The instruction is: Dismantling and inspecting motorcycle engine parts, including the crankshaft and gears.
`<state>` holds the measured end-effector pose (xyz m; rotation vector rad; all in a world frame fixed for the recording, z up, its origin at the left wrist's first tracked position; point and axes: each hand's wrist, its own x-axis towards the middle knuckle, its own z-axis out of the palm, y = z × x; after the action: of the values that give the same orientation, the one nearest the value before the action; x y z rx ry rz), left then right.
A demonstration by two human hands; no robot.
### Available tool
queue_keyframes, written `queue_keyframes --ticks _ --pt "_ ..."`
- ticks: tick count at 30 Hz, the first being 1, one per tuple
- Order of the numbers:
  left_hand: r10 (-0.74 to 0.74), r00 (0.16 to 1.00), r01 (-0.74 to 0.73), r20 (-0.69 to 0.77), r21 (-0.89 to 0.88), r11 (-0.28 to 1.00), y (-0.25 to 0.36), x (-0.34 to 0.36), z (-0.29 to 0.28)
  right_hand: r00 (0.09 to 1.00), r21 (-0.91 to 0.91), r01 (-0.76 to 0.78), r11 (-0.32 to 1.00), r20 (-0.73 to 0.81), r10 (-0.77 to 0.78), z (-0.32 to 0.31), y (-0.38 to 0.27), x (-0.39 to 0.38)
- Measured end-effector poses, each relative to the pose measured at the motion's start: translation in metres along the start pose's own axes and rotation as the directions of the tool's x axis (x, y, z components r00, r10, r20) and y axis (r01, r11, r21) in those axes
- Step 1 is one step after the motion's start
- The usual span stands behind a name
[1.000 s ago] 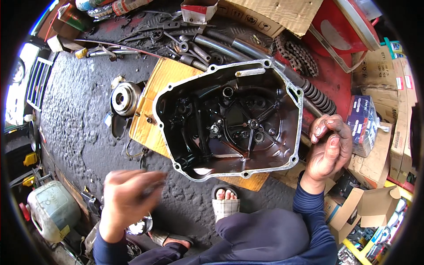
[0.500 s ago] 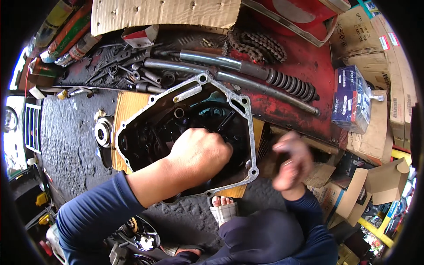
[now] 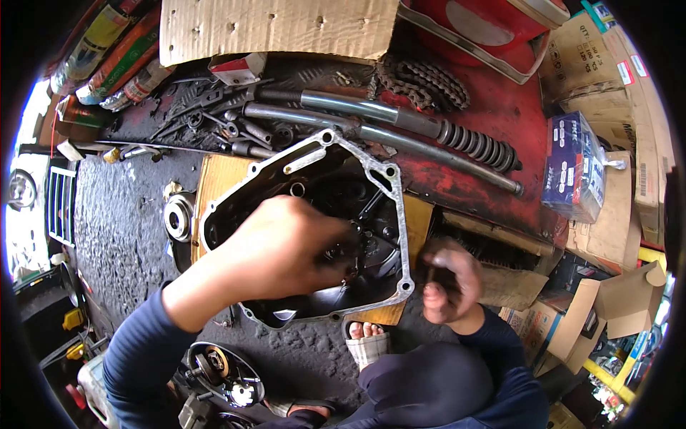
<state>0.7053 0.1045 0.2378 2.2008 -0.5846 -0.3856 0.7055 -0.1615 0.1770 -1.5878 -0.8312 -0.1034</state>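
Observation:
A large grey metal engine casing (image 3: pixel 404 236) stands with its open side up, its dark inside full of oily parts. Across its near left part reaches my left hand (image 3: pixel 275 247), bent at the wrist. The greasy fingers of that hand are curled down among the inner parts; what they grip is blurred and hidden. Just outside the casing's right edge hovers my right hand (image 3: pixel 457 282), half curled, with a gap between thumb and forefinger and nothing plainly held. Yellowish cardboard (image 3: pixel 220 175) lies under the casing.
Beyond the casing, fork tubes (image 3: pixel 350 104), a spring (image 3: pixel 475 143) and a chain (image 3: pixel 421 82) lie on a red surface, with greasy tools to their left. A ring-shaped metal part (image 3: pixel 178 218) sits at left. At right are a blue box (image 3: pixel 572 168) and open cartons (image 3: pixel 607 297).
My left hand has shifted left and its wrist has lifted, uncovering more of the casing's inside. My right hand has moved left and down, closer to the casing. The whole view has shifted slightly.

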Motion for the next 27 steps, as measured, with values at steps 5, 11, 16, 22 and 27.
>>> queue_keyframes --ticks 5,11,16,22,27 --pt "-0.048 0.991 0.014 -0.124 -0.264 0.964 0.039 -0.029 -0.038 0.943 -0.138 0.309 0.941 0.174 -0.284 -0.001 -0.037 0.061" --pt "0.055 0.986 -0.108 -0.160 -0.346 0.932 0.068 -0.001 -0.046 0.955 -0.061 0.276 0.959 0.133 -0.267 0.004 -0.046 0.093" --pt "-0.221 0.929 0.085 -0.296 -0.411 0.908 0.058 0.004 -0.025 0.979 -0.007 0.201 0.979 -0.010 -0.202 0.001 -0.034 0.082" --pt "-0.278 0.953 0.297 -0.119 0.541 0.786 -0.002 0.018 0.031 0.982 0.135 -0.024 0.991 -0.183 0.049 0.006 -0.019 0.065" --pt "-0.185 0.970 0.244 -0.161 0.552 0.798 -0.013 0.027 0.039 0.979 0.130 -0.063 0.989 -0.183 0.087 0.002 -0.014 0.057"
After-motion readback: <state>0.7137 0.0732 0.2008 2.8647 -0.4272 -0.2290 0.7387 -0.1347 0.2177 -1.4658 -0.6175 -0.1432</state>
